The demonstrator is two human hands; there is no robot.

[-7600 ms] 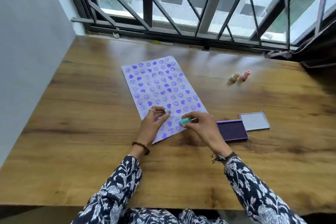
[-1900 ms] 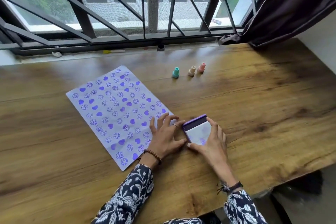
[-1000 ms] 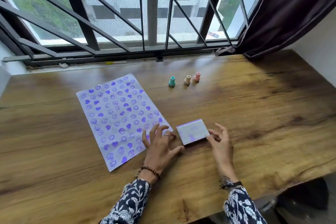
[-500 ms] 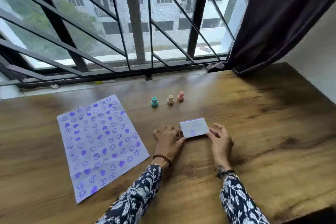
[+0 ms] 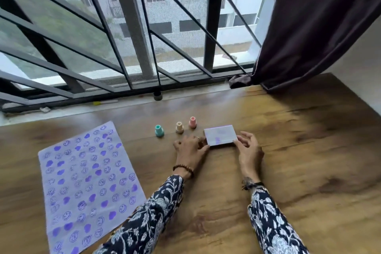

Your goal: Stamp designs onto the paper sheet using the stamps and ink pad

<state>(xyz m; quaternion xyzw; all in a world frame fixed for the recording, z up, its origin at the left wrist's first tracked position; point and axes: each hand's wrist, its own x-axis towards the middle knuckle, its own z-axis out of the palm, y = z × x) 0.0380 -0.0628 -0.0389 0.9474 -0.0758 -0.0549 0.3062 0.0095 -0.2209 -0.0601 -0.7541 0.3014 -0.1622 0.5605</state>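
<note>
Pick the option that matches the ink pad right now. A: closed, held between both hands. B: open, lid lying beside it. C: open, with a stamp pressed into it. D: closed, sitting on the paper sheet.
A: the ink pad has its lid shut and sits on the wooden table, with the left hand and right hand at its two ends, away from the paper sheet.

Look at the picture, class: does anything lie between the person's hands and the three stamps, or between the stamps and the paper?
Nothing visible does. The stamps stand just beyond the left hand, with bare table between. Both hands hold the closed ink pad, right hand included. Bare wood separates stamps and paper.
</note>
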